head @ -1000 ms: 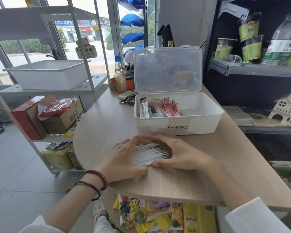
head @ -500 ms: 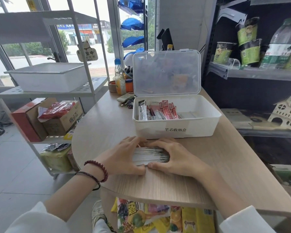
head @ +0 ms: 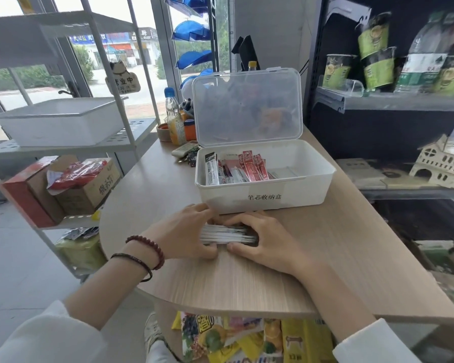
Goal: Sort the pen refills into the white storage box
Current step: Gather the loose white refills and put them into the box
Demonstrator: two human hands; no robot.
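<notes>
A flat bunch of white pen refills (head: 226,234) lies on the wooden table (head: 338,258) just in front of the white storage box (head: 262,197). My left hand (head: 184,231) cups the bunch from the left, fingers curled over its far edge and thumb at the near edge. My right hand (head: 262,239) cups it from the right in the same way. The box stands open with its clear lid (head: 247,106) upright. Red and black refill packets (head: 236,169) stand in its left part.
A drink bottle (head: 174,119), small jars and a remote sit at the table's back left. A white shelf rack (head: 63,121) with a tub and cartons stands left. Dark shelves with cups and bottles (head: 378,66) stand right. Snack packets (head: 233,339) lie under the table.
Both hands have squeezed the refills into a tighter bunch and slid it away from me, closer to the front wall of the box.
</notes>
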